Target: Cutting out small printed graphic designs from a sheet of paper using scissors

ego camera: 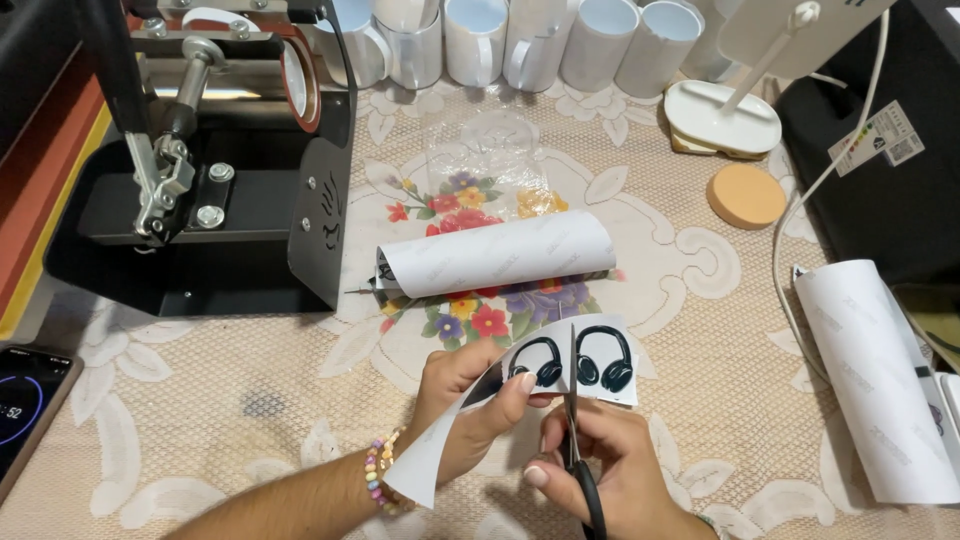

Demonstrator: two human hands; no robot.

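Head view, looking down on a lace-patterned tablecloth. Left hand closed on a printed sheet, thumb on top and fingers curled beneath, lifting it clear of the cloth and pulling it taut so the blades get a firm edge to bite. Right hand wrapped round the handles of black scissors, fingers drawn in, blades pointing away and running up between two headphone pictures, apparently to part one from the other. Sheet held just above the near middle of the table, its loose white end drooping toward the beaded bracelet. Just beyond, a rolled sheet lying on its side, curled as though fresh off a roll; another roll of paper well apart at the right edge. Black mug press at far left, a row of white mugs lined up along the back beside it. Crumpled clear plastic between mugs and rolled sheet. Cork coaster near a white lamp base. Phone at the left edge, screen lit.
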